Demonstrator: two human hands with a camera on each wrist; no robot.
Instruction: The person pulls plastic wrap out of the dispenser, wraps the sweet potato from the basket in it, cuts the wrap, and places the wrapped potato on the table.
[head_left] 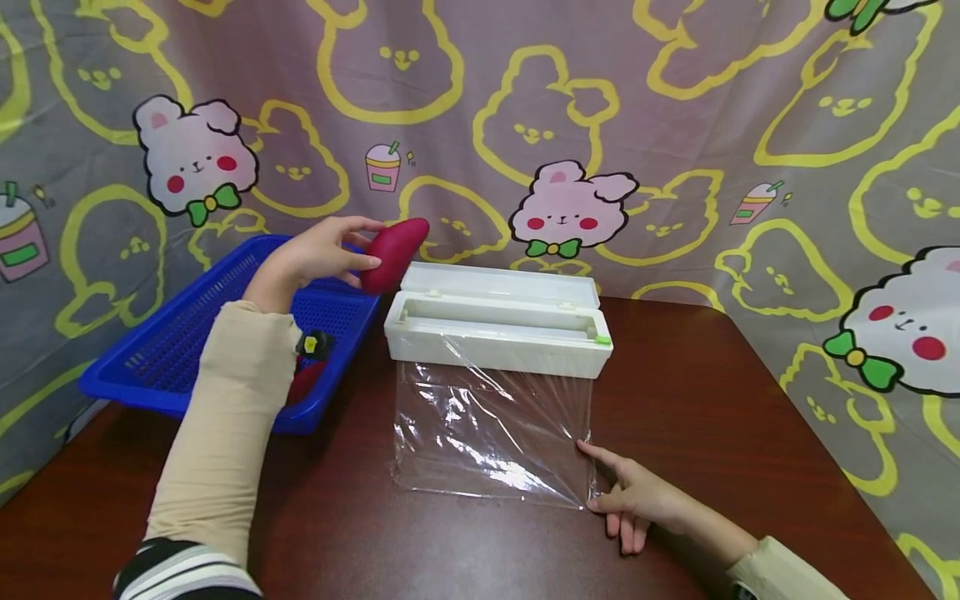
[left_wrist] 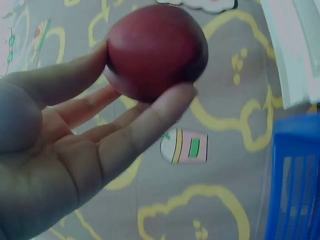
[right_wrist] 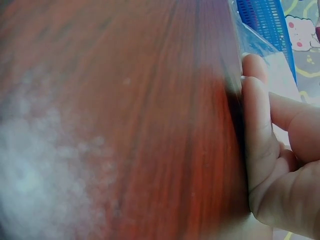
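In the head view, my left hand (head_left: 318, 250) holds a red, tapered sweet potato (head_left: 397, 254) in the air beside a white cling film box (head_left: 495, 342). Fingers and thumb grip its lower end; the left wrist view shows the hand (left_wrist: 85, 145) around the rounded end of the sweet potato (left_wrist: 157, 52). The box lid stands raised at the back. A sheet of clear cling film (head_left: 480, 433) runs from the box's front over the table. At its near right corner my right hand (head_left: 633, 500) touches the film's edge with thumb and extended index finger, other fingers bent.
A blue plastic basket (head_left: 176, 342) stands on the left, partly behind my left arm, with another red item (head_left: 305, 381) and a small black-and-yellow thing (head_left: 315, 343) in it. The dark brown table (head_left: 675, 375) meets a patterned curtain (head_left: 465, 100) at the back.
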